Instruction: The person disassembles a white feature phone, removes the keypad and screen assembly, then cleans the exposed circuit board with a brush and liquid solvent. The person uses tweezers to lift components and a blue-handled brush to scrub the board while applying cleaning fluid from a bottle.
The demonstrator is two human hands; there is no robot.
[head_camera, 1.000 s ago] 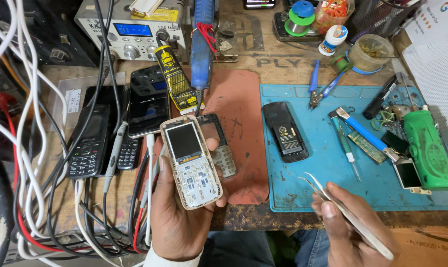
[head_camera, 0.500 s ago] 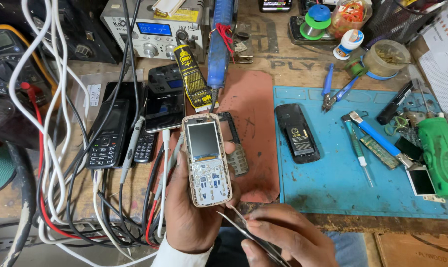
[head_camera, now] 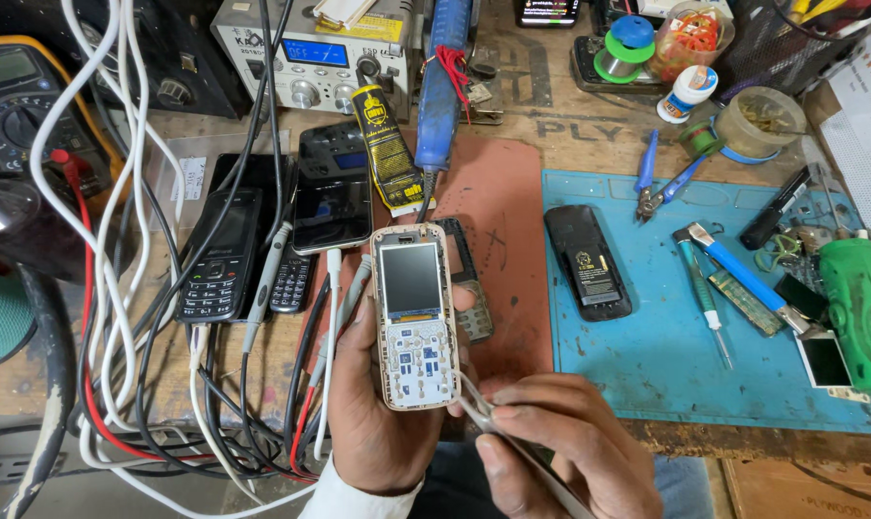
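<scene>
My left hand (head_camera: 378, 413) grips an opened keypad phone (head_camera: 414, 315) with a beige frame, bare screen and exposed white keypad board, held upright over the red-brown mat (head_camera: 498, 231). A dark phone faceplate (head_camera: 466, 288) shows just behind it. My right hand (head_camera: 570, 452) holds metal tweezers (head_camera: 482, 408), their tips touching the phone's lower right edge.
A black phone back cover (head_camera: 587, 261) lies on the blue mat (head_camera: 666, 365) with a blue-handled tool (head_camera: 743, 279), pliers (head_camera: 661, 183) and a green device (head_camera: 860, 303). Several phones (head_camera: 219, 255) and tangled cables (head_camera: 118, 288) fill the left. A glue tube (head_camera: 383, 144) and bench power unit (head_camera: 311, 53) stand behind.
My right hand has come in from the lower right with the tweezers and their tips now meet the phone's lower edge. The view has shifted slightly leftward.
</scene>
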